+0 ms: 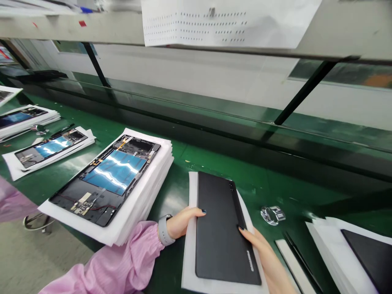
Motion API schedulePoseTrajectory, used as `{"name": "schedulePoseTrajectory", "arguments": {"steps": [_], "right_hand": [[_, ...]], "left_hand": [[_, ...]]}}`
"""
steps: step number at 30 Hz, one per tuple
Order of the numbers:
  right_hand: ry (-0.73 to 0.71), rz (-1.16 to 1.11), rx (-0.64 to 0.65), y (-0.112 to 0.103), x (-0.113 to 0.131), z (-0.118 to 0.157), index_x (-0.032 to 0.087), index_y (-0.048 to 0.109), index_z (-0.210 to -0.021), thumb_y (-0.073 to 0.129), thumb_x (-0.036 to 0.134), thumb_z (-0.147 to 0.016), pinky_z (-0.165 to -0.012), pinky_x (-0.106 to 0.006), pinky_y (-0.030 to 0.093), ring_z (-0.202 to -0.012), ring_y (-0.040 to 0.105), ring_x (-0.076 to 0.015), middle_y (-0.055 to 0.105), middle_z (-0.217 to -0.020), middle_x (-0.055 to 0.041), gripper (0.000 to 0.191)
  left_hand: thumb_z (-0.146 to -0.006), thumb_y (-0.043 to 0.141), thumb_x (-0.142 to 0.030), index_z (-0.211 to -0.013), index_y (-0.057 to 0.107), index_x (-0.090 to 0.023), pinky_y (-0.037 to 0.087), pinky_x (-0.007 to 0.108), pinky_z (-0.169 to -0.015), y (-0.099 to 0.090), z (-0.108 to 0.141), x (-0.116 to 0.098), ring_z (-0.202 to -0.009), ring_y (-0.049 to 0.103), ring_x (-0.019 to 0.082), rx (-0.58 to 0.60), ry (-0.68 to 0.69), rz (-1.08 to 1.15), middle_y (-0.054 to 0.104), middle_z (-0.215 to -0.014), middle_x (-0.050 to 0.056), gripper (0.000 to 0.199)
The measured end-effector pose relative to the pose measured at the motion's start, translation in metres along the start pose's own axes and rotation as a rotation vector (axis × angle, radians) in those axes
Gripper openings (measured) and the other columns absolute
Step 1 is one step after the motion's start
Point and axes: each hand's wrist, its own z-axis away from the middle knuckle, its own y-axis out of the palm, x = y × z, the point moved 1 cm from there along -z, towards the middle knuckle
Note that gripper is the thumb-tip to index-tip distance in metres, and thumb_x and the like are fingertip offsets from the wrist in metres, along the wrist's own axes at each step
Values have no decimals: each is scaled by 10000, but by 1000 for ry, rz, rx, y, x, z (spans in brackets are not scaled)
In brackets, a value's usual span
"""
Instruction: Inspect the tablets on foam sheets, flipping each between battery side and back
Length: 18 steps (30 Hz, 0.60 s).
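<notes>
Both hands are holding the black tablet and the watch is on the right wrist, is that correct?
Not quite: the head view shows the gray watch on the left wrist. The left hand and right hand do hold the black tablet.

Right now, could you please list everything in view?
Closed tablet: one, black, on white paper
Opened tablets: several, black and blue, left
Paper stacks: several, white, both sides
Dark panel: one, black, right
Shiny ring: one, silvery, right
Flat strip: one, white, right
Slim tool: one, black, beside strip
Printed sheet: one, white, top
Bench: one, green, beneath
Other sleeve: one, pink, far left
Watch: one, grey, left wrist
Own sleeve: one, pink, left
Left hand, right hand: two, dark nails, at tablet
</notes>
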Motion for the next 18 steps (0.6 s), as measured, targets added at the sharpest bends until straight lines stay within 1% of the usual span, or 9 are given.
{"name": "schedulePoseTrajectory", "arguments": {"steps": [2, 3, 5, 6, 8, 11, 14, 17, 18], "right_hand": [[76, -90, 53, 6, -1, 2, 198, 761, -1039, 843, 328, -687, -752, -424, 586, -880, 726, -350, 771, -925, -104, 384], [98, -134, 103, 9, -1, 3, 203, 762, -1038, 855, 325, -674, -769, -415, 578, -896, 723, -345, 768, -961, -108, 395], [85, -182, 225, 14, -3, 3, 217, 773, -1013, 869, 316, -664, -822, -400, 557, -933, 713, -328, 758, -1023, -112, 375], [59, -194, 282, 16, -4, 4, 225, 780, -993, 876, 309, -659, -855, -398, 544, -951, 707, -321, 755, -1038, -110, 358], [7, -214, 374, 19, -6, 5, 241, 788, -966, 881, 316, -659, -915, -409, 516, -984, 694, -318, 754, -1045, -101, 330], [-44, -237, 436, 22, -10, 7, 256, 791, -956, 876, 360, -669, -947, -418, 499, -1014, 680, -320, 756, -1037, -92, 317], [-66, -243, 444, 22, -12, 8, 256, 789, -968, 869, 371, -677, -953, -427, 496, -1032, 672, -325, 752, -1050, -93, 324], [-112, -253, 439, 23, -10, 8, 261, 778, -1000, 854, 366, -702, -969, -451, 482, -1067, 657, -330, 739, -1095, -97, 325], [-144, -255, 413, 22, -10, 8, 267, 770, -1018, 850, 367, -711, -971, -451, 482, -1078, 653, -327, 735, -1110, -94, 333]], "left_hand": [[-651, 778, -510, -845, 742, -130, 492, 315, -841, 8, 7, -5, -840, 675, 226, 40, 109, -74, 744, -783, 59, 428], [-668, 748, -590, -898, 744, -136, 478, 342, -903, 13, 11, -8, -933, 664, 256, 57, 180, -157, 752, -869, 78, 508], [-727, 668, -667, -992, 735, -153, 457, 365, -965, 25, 22, -16, -1031, 627, 277, 72, 347, -420, 740, -1012, 90, 581], [-766, 624, -674, -1016, 728, -159, 466, 361, -951, 32, 27, -19, -1014, 624, 268, 70, 418, -569, 734, -1029, 86, 582], [-826, 548, -671, -1007, 721, -156, 505, 322, -842, 44, 37, -22, -877, 627, 228, 81, 502, -795, 729, -935, 70, 572], [-878, 468, -657, -930, 712, -149, 493, 252, -689, 61, 48, -23, -717, 581, 173, 88, 592, -976, 688, -772, 50, 566], [-909, 407, -644, -944, 703, -150, 474, 234, -674, 74, 56, -25, -709, 574, 162, 112, 672, -1076, 684, -794, 58, 578], [-929, 350, -641, -1045, 690, -149, 482, 243, -726, 82, 62, -30, -760, 603, 173, 190, 705, -1116, 698, -886, 79, 609], [-931, 340, -642, -1067, 686, -147, 486, 247, -737, 84, 64, -32, -771, 611, 178, 213, 709, -1120, 698, -897, 84, 619]]}}
